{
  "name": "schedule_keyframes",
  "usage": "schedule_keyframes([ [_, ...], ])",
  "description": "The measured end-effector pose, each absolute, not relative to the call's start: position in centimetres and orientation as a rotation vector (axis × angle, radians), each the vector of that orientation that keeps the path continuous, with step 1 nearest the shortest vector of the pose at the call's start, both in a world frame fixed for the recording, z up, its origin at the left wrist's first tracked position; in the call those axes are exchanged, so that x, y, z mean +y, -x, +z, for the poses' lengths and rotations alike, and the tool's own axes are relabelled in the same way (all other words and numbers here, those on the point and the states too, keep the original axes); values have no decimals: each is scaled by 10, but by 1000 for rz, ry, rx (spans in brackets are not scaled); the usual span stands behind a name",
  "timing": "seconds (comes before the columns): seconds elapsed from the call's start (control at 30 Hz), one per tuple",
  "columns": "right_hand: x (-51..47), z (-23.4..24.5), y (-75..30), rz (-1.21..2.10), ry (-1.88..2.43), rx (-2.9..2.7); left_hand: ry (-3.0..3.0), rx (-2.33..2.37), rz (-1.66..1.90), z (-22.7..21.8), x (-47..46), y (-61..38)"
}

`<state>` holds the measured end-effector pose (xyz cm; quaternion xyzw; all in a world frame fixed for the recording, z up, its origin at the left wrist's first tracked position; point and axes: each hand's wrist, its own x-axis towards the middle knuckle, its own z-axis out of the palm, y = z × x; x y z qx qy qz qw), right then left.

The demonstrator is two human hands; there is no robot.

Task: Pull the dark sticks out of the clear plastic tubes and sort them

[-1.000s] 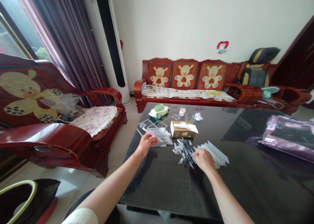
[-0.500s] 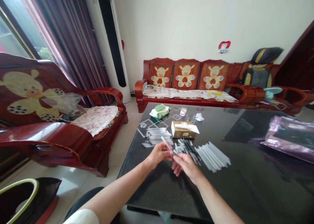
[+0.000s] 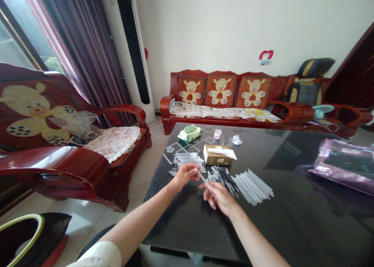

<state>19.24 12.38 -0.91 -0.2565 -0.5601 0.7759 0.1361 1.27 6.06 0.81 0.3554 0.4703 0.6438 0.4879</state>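
Observation:
A slim, whitish translucent tube [image 3: 201, 177] slants between my two hands above the dark table [image 3: 292, 224]. The fingers of my left hand [image 3: 187, 174] are closed on its upper end. My right hand [image 3: 218, 195] pinches the lower end, its other fingers curled loosely below. Just beyond my left hand lies a stack of whitish tubes with dark ends [image 3: 188, 158]. Between the hands and the box is a mixed heap of black and clear slim pieces [image 3: 223, 177]. To the right of my right hand, plain whitish tubes [image 3: 253, 186] lie side by side.
Behind the heaps stands a gold tissue box [image 3: 219, 158]. Farther back are a green wipes pack [image 3: 189, 133], a small white tub [image 3: 217, 133] and a crumpled tissue [image 3: 237, 140]. A purple shiny bag [image 3: 344, 169] lies at the right. A wooden armchair [image 3: 122, 181] stands left of the table.
My left hand has shifted to the tube's upper end, which stuck out above the fingers before. The hands are now slightly farther apart, with the tube's middle exposed between them.

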Motion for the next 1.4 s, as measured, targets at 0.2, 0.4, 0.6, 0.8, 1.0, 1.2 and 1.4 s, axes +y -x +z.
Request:
schedule_keyframes([
  [0.2, 132, -18, -189, 2082, 848, -1748, -752, 1283, 1530, -6, 67, -11],
  [0.4, 124, -8, -189, 935, 739, -2215, -558, 1353, 1490, -6, 67, -9],
  [0.6, 128, -11, -190, 1593, 906, -2047, -644, 1276, 1577, -4, 63, -5],
  [0.8, 125, -4, -192, 1612, 873, -2024, -650, 1285, 1552, -2, 64, -1],
  [1.0, 113, 1, -192, 827, 662, -2205, -544, 1325, 1491, -5, 62, -1],
  [1.2, 119, 2, -192, 1842, 913, -1899, -717, 1233, 1578, 5, 57, -6],
  [1.4, 121, 2, -193, 1400, 784, -2214, -641, 1295, 1548, 4, 62, 0],
])
